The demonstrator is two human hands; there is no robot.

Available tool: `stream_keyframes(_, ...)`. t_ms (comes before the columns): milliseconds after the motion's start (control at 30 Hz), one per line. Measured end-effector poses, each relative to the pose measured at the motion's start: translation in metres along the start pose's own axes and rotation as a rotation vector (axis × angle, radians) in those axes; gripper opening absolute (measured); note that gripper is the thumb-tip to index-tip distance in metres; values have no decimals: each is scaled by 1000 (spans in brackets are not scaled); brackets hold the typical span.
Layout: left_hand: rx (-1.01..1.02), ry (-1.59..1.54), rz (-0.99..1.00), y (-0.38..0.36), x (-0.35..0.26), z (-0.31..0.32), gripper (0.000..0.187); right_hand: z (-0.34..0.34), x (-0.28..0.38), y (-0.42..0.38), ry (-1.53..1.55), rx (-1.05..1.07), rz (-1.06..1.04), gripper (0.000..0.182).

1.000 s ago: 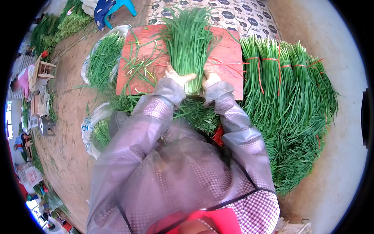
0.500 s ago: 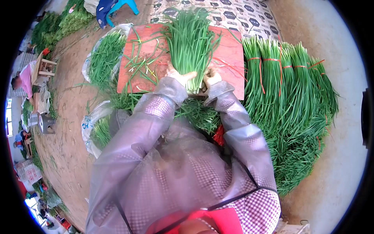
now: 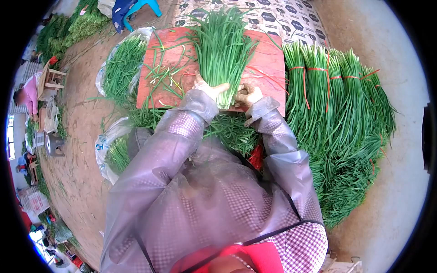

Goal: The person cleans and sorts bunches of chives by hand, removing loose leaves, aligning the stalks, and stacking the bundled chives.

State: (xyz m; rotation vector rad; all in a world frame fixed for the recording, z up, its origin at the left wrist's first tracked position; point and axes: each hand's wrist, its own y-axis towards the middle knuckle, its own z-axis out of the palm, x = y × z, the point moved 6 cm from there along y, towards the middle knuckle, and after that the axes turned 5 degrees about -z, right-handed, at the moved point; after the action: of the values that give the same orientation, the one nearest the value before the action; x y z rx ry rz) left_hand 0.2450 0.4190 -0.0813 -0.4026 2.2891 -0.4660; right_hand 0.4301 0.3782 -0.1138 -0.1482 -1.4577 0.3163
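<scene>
A thick bunch of long green stalks [image 3: 223, 54] lies on a red board [image 3: 268, 59], its pale cut ends toward me. My left hand [image 3: 209, 87] is wrapped round the lower left of the bunch, thumb across the stalks. My right hand [image 3: 248, 94] is at the lower right of the bunch by the cut ends, fingers curled; whether they hold anything is too small to tell. Loose trimmed pieces [image 3: 166, 77] are scattered on the board's left part. Thin red ties [image 3: 266, 76] lie on its right part.
Tied green bundles [image 3: 337, 91] are piled to the right of the board. Bags of green stalks [image 3: 124, 68] stand on the left, near a blue stool [image 3: 152, 7]. Another person [image 3: 31, 94] is at the far left. Red strings [image 3: 257, 158] hang below the board.
My right hand has shifted slightly right, away from the cut ends, and turned. My left hand stays on the bunch. At the far left, the other person's arm has moved.
</scene>
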Motion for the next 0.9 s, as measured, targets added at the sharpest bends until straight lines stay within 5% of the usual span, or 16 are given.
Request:
stream_keyframes(267, 20, 104, 32, -11, -13, -7, 142, 11, 17, 14, -563, -85, -150, 17)
stream_keyframes(467, -22, 142, 6, -12, -14, -2, 142, 8, 23, -6, -265, -126, -117, 10)
stream_keyframes(600, -43, 152, -16, -18, -17, -3, 140, -21, 36, -16, -454, -209, -191, 10)
stream_keyframes(733, -9, 136, -46, -17, -15, -4, 136, -37, 33, -37, 108, -253, -133, 7)
stream_keyframes(800, -18, 124, -37, -18, -15, -3, 136, -26, 45, -54, 147, -119, -294, 8)
stream_keyframes(900, -32, 117, -32, -18, -18, -5, 136, 14, 9, -80, 192, 324, -198, 16)
